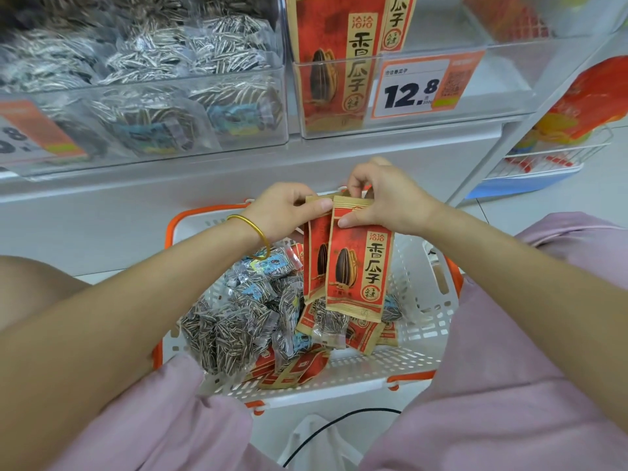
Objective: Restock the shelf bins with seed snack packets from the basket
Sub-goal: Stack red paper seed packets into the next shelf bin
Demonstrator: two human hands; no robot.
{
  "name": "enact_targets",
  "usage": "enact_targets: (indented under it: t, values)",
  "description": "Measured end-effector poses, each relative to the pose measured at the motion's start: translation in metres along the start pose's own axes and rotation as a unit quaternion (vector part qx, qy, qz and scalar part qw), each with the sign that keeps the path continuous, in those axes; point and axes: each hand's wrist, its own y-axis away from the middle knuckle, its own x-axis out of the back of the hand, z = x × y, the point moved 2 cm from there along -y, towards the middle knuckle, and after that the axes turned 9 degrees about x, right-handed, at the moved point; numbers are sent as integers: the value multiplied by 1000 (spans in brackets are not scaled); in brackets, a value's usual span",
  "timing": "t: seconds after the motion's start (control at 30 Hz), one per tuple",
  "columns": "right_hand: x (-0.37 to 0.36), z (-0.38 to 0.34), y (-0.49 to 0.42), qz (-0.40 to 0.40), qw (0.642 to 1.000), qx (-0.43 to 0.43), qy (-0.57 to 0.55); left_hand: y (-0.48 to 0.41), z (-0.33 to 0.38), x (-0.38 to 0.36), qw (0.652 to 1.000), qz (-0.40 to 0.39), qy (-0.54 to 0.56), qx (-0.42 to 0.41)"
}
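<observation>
Above the white plastic basket (426, 329), mid-frame, my left hand (282, 212) and right hand (385, 202) pinch two flat red paper seed packets (360, 270) by their tops with curled fingers (353, 219). They look light and bendy.

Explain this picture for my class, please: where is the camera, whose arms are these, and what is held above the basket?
There is no machine. The picture comes from a camera worn on a person's head, looking down at their arms. The left hand and right hand pinch the tops of two red-and-tan paper seed packets. Below sits a white plastic basket with orange trim, holding clear packets of striped seeds. Above, a clear plastic shelf bin holds matching red packets.
</observation>
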Motion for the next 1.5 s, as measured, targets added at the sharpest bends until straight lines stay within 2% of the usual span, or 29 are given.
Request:
enact_targets:
  t: [0.17, 0.33, 0.43, 0.53, 0.6, 0.7, 0.73, 0.77, 0.83, 0.9, 1.0, 1.07, 1.13, 1.2, 1.27, 1.33, 1.5]
  values:
    - [-1, 4, 2, 41, 997, 11, -70, 3, 3, -3, 999, -29, -16, -2]
    - [-2, 2, 6, 66, 980, 32, -186, 6, 7, -2, 999, -50, -6, -4]
    - [-2, -1, 7, 82, 978, 34, -187, 9, 11, -4, 998, -48, -22, -17]
    - [3, -6, 12, 137, 969, 18, -202, 11, 19, -4, 999, -13, -24, -36]
    - [10, -7, 18, 185, 949, -18, -254, 15, 27, -4, 999, 4, -9, -47]
    - [25, -5, 29, 251, 928, -55, -270, 23, 42, -2, 998, 27, 1, -63]
    - [30, -4, 34, 240, 925, -65, -287, 26, 50, 0, 997, 39, -2, -72]
    - [35, -7, 40, 194, 923, -67, -325, 29, 59, 3, 995, 49, -5, -84]
    - [41, -13, 51, 48, 915, -31, -398, 35, 82, 10, 992, 58, -2, -114]
    - [50, -24, 59, -21, 904, 22, -427, 41, 110, 15, 988, 60, -8, -144]
    - [86, -31, 55, 28, 887, 75, -455, 48, 156, 23, 979, 78, -1, -191]
    - [123, -28, 44, 76, 870, 76, -481, 49, 183, 36, 955, 149, 12, -257]
    - [157, -21, 24, 138, 871, 39, -471, 42, 202, 54, 896, 282, -97, -330]
    - [183, -14, -4, 183, 887, -20, -424, 26, 213, 65, 838, 345, -274, -321]
    - [195, -15, -32, 183, 902, -62, -387, 5, 215, 70, 830, 310, -391, -250]
    - [202, -15, -58, 177, 909, -82, -370, -8, 214, 70, 834, 266, -445, -192]
    - [204, -11, -91, 214, 924, 5, -318, -17, 214, 72, 827, 238, -484, -157]
